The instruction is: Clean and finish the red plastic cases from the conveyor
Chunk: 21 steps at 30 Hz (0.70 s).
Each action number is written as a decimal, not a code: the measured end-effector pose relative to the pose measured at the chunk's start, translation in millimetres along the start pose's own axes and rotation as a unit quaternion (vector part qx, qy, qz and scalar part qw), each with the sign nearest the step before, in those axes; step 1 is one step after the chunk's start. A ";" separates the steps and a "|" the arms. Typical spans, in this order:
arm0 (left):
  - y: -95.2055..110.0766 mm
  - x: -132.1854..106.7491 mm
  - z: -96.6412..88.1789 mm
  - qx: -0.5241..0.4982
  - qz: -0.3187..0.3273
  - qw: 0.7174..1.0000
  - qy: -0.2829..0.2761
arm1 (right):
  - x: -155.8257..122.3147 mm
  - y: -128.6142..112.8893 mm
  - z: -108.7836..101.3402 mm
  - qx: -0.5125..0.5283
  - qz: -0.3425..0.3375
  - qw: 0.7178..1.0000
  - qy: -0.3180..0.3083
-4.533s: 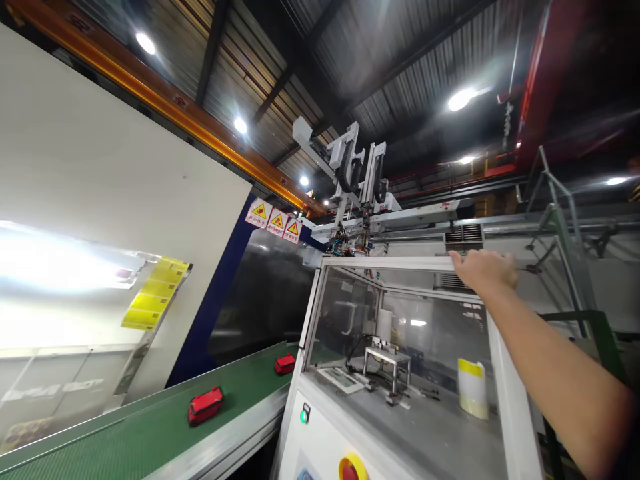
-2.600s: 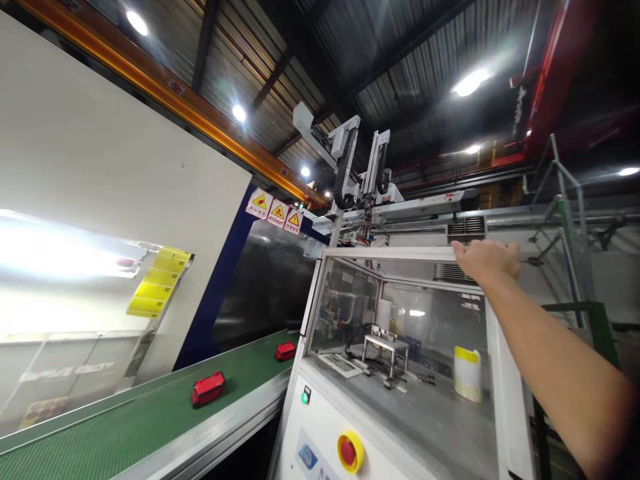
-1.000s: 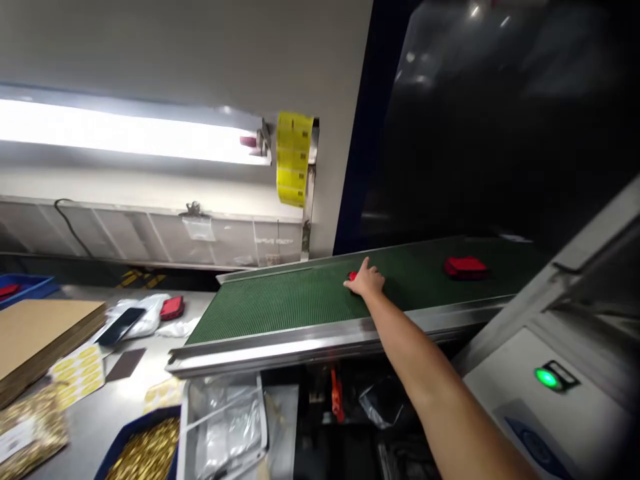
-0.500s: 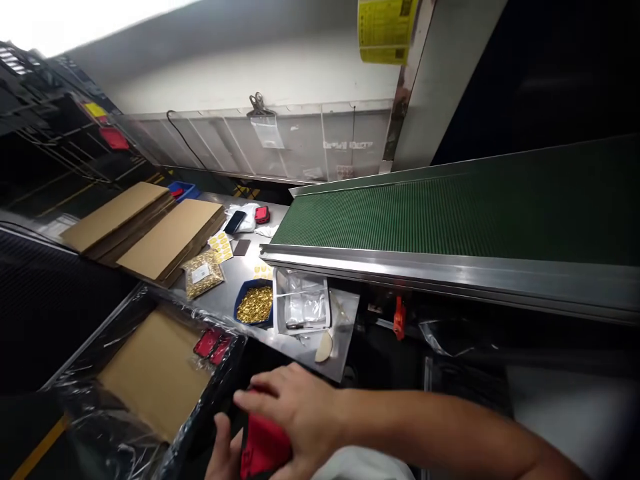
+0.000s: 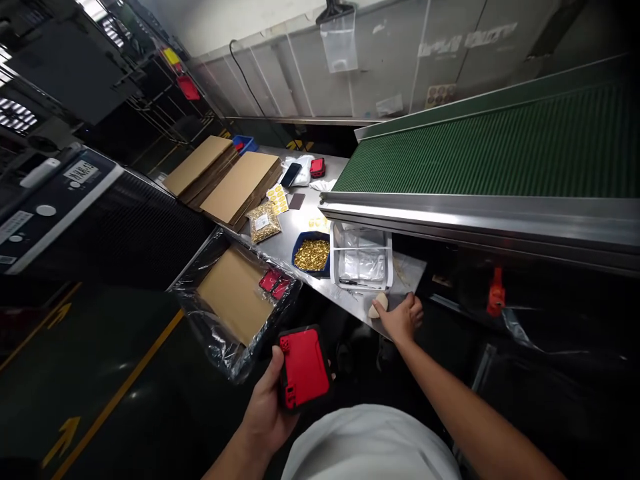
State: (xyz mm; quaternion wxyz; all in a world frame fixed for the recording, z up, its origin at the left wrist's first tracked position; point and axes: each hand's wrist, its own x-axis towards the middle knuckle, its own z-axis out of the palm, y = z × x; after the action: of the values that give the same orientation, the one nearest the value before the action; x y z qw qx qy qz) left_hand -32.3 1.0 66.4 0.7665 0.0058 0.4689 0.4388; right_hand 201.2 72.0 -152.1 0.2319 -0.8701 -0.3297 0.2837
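The left hand (image 5: 265,413) is wrapped around a flat red case with a black rim (image 5: 303,367), thumb on its left edge and fingers hidden behind, held in the air below the near edge of the steel workbench (image 5: 345,293); the right hand (image 5: 400,319) rests at that near edge, fingers curled onto it, just beside a small beige oval piece (image 5: 377,305); whether it pinches anything I cannot tell.

The one-handed hold looks loose enough that the case could slip to the dark floor; the reaching right hand could also nudge the beige piece off the edge.

On the workbench, a clear plastic tray of bags (image 5: 361,261) sits near the front edge, with a blue bin of small brass parts (image 5: 313,254) touching its left side and a bag of brass parts (image 5: 264,222) further back; flattened cardboard sheets (image 5: 235,180) lie at the far left corner; a plastic-lined carton (image 5: 235,300) holding two red cases (image 5: 275,283) stands left of the bench; the green conveyor belt (image 5: 490,147) overhangs the bench's right side.
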 end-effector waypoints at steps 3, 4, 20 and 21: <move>5.5 -0.5 -10.7 0.009 -0.004 0.999 0.033 | 6.1 11.1 22.8 -0.018 0.084 0.996 0.000; 7.5 -0.5 -14.0 0.010 -0.005 0.999 0.039 | 6.6 13.9 27.9 -0.020 0.101 0.995 -0.013; 34.3 13.3 -17.8 -0.002 -0.084 0.995 -0.045 | -47.6 -1.2 -69.8 0.081 0.038 0.952 -0.294; 34.2 15.7 -12.2 0.002 -0.087 0.995 -0.045 | -60.6 -23.7 -83.5 0.167 -0.002 0.938 -0.303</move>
State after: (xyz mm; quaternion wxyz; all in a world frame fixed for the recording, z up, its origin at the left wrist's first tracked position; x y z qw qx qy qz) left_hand -61.2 27.7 62.8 0.8223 -0.0141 0.4332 0.3687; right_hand 207.1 27.2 -56.3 0.2638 -0.6911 -0.3343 0.5840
